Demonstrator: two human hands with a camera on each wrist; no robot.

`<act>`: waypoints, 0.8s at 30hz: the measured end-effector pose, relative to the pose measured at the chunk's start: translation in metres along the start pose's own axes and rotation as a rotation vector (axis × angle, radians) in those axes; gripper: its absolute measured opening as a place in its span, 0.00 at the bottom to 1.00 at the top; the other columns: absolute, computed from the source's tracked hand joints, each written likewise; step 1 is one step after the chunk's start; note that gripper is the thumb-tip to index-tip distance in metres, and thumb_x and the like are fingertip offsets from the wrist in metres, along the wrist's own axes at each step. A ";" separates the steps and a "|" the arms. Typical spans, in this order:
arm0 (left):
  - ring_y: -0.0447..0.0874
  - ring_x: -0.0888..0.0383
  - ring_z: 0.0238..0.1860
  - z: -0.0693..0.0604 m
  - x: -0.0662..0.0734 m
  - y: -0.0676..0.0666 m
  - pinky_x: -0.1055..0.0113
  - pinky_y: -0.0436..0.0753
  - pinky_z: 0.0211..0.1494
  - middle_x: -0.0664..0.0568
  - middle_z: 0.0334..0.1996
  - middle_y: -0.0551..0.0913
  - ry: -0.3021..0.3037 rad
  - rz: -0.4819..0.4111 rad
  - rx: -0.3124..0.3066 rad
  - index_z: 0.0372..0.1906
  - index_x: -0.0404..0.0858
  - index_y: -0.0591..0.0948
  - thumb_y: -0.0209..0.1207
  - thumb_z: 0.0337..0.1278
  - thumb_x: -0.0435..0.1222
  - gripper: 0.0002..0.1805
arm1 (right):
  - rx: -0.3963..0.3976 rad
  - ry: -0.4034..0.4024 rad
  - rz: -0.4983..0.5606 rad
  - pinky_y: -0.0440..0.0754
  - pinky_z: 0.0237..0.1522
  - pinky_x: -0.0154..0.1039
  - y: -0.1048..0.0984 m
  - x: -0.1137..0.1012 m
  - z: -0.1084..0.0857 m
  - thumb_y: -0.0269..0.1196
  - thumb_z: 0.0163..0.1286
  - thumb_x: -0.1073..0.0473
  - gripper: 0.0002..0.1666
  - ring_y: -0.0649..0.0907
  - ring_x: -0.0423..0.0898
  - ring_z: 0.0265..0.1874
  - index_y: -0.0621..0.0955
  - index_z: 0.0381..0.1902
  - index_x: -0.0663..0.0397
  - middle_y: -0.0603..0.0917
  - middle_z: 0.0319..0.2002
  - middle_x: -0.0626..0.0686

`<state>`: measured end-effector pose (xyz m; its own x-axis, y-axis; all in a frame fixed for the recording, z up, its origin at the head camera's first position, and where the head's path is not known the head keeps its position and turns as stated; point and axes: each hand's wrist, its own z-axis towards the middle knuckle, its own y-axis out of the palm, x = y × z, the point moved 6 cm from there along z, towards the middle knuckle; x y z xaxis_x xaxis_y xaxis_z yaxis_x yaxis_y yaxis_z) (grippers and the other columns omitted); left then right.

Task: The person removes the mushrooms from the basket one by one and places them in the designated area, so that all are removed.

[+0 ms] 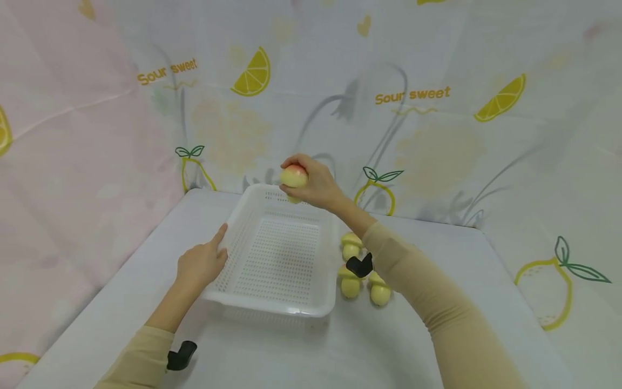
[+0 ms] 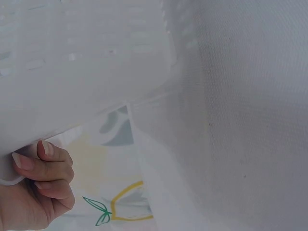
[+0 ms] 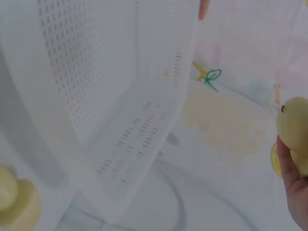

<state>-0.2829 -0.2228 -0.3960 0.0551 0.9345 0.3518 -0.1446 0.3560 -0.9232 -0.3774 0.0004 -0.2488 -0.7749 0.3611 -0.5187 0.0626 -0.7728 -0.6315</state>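
A white perforated plastic basket (image 1: 335, 286) stands in the middle of the table in the head view, with nothing visible inside. My left hand (image 1: 201, 265) grips its left rim. The left wrist view shows curled fingers (image 2: 53, 168) under that rim. Above the basket's far right corner, my right hand (image 1: 313, 181) holds a pale yellow, pink-blushed fruit-like piece (image 1: 293, 176) with a round top and a narrower lower part. A small dark stem shows on this held piece (image 3: 294, 122) in the right wrist view, where much of the hand is cut off.
Several similar pale yellow pieces (image 1: 380, 294) lie on the table just right of the basket, partly hidden by the right sleeve and a black wrist mount (image 1: 360, 266). A lemon-printed cloth (image 1: 311, 81) hangs behind the white table (image 1: 379, 346).
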 end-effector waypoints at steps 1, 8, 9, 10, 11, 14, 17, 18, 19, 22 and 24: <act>0.57 0.59 0.13 0.000 0.000 0.000 0.67 0.61 0.15 0.52 0.09 0.62 0.001 0.000 -0.001 0.73 0.35 0.59 0.46 0.66 0.38 0.31 | 0.004 0.004 -0.001 0.77 0.45 0.37 -0.004 0.001 -0.002 0.72 0.55 0.61 0.22 0.81 0.48 0.42 0.79 0.47 0.58 0.83 0.46 0.54; 0.58 0.58 0.13 0.000 0.002 -0.001 0.66 0.62 0.16 0.51 0.10 0.63 -0.008 0.000 -0.021 0.73 0.36 0.57 0.46 0.67 0.38 0.32 | 0.033 -0.005 -0.012 0.77 0.46 0.39 -0.026 0.006 -0.015 0.72 0.55 0.63 0.22 0.79 0.48 0.44 0.79 0.48 0.59 0.81 0.46 0.55; 0.58 0.58 0.13 0.000 0.002 -0.001 0.66 0.62 0.16 0.51 0.10 0.63 -0.012 0.001 -0.025 0.74 0.36 0.57 0.46 0.67 0.38 0.32 | 0.038 -0.013 -0.009 0.77 0.46 0.39 -0.029 0.007 -0.017 0.72 0.54 0.63 0.22 0.79 0.48 0.44 0.79 0.48 0.59 0.81 0.46 0.55; 0.58 0.58 0.13 0.000 0.002 -0.001 0.66 0.62 0.16 0.51 0.10 0.63 -0.014 0.003 -0.028 0.74 0.36 0.57 0.46 0.67 0.39 0.32 | 0.045 -0.022 -0.009 0.77 0.46 0.39 -0.032 0.007 -0.019 0.72 0.54 0.63 0.22 0.80 0.48 0.44 0.79 0.47 0.59 0.82 0.46 0.55; 0.58 0.58 0.13 0.000 0.001 -0.001 0.66 0.62 0.16 0.51 0.10 0.64 -0.017 0.003 -0.032 0.74 0.36 0.57 0.45 0.67 0.39 0.32 | 0.052 -0.031 -0.008 0.77 0.46 0.39 -0.035 0.007 -0.020 0.72 0.54 0.64 0.22 0.80 0.48 0.44 0.79 0.47 0.60 0.82 0.46 0.55; 0.59 0.57 0.13 0.000 0.001 -0.001 0.66 0.63 0.16 0.50 0.10 0.64 -0.022 0.005 -0.039 0.74 0.37 0.56 0.45 0.67 0.39 0.32 | 0.071 -0.055 -0.010 0.77 0.46 0.39 -0.042 0.008 -0.026 0.72 0.53 0.65 0.22 0.81 0.48 0.43 0.79 0.46 0.60 0.82 0.46 0.56; 0.58 0.58 0.13 0.000 0.000 -0.001 0.67 0.62 0.16 0.51 0.10 0.63 -0.019 0.006 -0.038 0.74 0.36 0.56 0.45 0.67 0.39 0.32 | 0.081 -0.057 -0.011 0.78 0.45 0.40 -0.047 0.010 -0.032 0.73 0.52 0.66 0.22 0.81 0.49 0.42 0.79 0.45 0.61 0.82 0.45 0.57; 0.57 0.58 0.13 0.000 0.000 -0.001 0.67 0.62 0.16 0.51 0.10 0.63 -0.015 0.006 -0.035 0.74 0.36 0.56 0.45 0.67 0.39 0.32 | 0.084 -0.058 -0.009 0.78 0.44 0.41 -0.049 0.011 -0.034 0.73 0.52 0.66 0.22 0.81 0.49 0.41 0.79 0.45 0.62 0.82 0.44 0.57; 0.57 0.59 0.13 0.000 0.000 -0.001 0.68 0.61 0.16 0.52 0.09 0.63 -0.011 0.006 -0.031 0.74 0.36 0.57 0.45 0.67 0.39 0.32 | 0.088 -0.060 -0.011 0.78 0.43 0.41 -0.050 0.012 -0.037 0.73 0.52 0.67 0.22 0.81 0.50 0.40 0.79 0.45 0.62 0.82 0.43 0.57; 0.56 0.59 0.13 0.000 0.000 -0.001 0.68 0.61 0.15 0.52 0.09 0.62 0.001 0.009 -0.023 0.74 0.36 0.57 0.45 0.67 0.39 0.32 | 0.104 -0.067 -0.019 0.78 0.43 0.42 -0.056 0.015 -0.042 0.73 0.51 0.68 0.22 0.81 0.51 0.40 0.79 0.44 0.63 0.82 0.42 0.58; 0.56 0.59 0.13 0.001 0.001 0.000 0.68 0.61 0.15 0.52 0.09 0.62 0.004 0.011 -0.021 0.74 0.36 0.57 0.45 0.67 0.39 0.32 | 0.114 -0.064 -0.024 0.78 0.42 0.42 -0.059 0.017 -0.046 0.73 0.51 0.68 0.22 0.81 0.51 0.39 0.79 0.44 0.63 0.82 0.42 0.58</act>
<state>-0.2833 -0.2223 -0.3954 0.0578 0.9382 0.3413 -0.1241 0.3460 -0.9300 -0.3648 0.0765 -0.2465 -0.8142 0.3488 -0.4641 -0.0256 -0.8202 -0.5715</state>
